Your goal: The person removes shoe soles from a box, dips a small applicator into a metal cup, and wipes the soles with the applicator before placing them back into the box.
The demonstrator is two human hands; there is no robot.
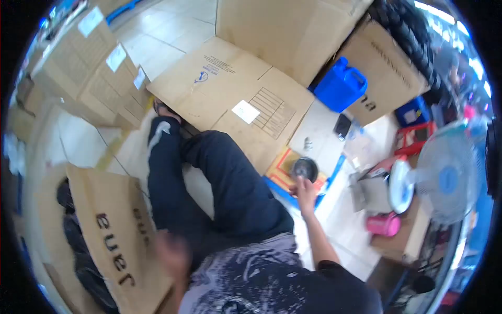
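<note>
My right hand is at the near rim of a small dark round container. Its fingers are drawn together there, but what they grip is too small to make out. The container stands on a yellow and orange piece of cardboard beside my leg. Motion smears my left hand, which is close to the open carton marked "Jana"; its fingers do not show clearly. Dark, shiny items fill that carton. In front of my legs is a large flattened brown carton with a white label.
A blue jerrycan stands right of the flat cardboard, near a phone on the floor. Further right are a fan, a pink mug and a red stool. Stacked cartons stand on the left.
</note>
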